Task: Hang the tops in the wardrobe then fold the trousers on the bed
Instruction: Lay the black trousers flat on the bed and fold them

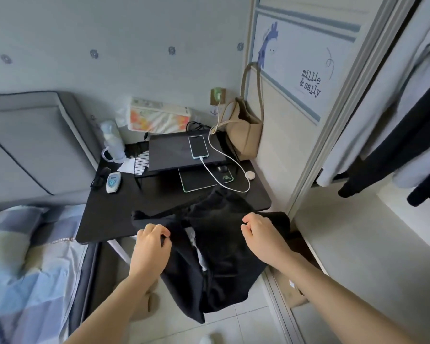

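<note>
A black garment (219,249) hangs in front of me, its top edge stretched between both hands and its upper part draped over the front of the black desk (114,209). My left hand (152,247) grips the garment's left edge with curled fingers. My right hand (261,234) grips its right edge. The open wardrobe (358,244) is at the right, with white and dark tops (392,135) hanging inside. The bed (23,269) with blue checked bedding lies at the lower left.
On the desk stand a laptop (181,152) with a charging phone (198,146), a bottle (113,142), a remote (113,182) and a mouse pad. A beige bag (246,135) hangs by the wardrobe's side. Tiled floor shows below.
</note>
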The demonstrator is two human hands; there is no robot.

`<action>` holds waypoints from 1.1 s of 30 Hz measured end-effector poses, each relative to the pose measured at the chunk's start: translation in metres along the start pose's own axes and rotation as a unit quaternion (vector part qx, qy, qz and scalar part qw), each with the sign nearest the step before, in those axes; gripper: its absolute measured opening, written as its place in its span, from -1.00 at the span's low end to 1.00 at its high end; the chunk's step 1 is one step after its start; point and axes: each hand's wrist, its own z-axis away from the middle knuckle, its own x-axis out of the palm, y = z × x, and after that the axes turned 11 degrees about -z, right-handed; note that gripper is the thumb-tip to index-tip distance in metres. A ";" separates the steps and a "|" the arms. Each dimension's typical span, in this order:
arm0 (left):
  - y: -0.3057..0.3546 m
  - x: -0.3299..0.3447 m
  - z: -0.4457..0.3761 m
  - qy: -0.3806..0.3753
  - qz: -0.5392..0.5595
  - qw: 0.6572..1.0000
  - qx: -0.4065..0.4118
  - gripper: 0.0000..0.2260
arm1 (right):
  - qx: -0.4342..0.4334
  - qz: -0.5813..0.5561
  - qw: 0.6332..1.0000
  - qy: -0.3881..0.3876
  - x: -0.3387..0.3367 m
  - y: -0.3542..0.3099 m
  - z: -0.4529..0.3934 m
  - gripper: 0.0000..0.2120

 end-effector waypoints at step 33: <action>-0.027 0.013 -0.160 -0.282 0.508 0.688 -0.435 -0.70 | 0.380 -0.247 0.888 -0.074 0.048 0.034 -0.192 -0.56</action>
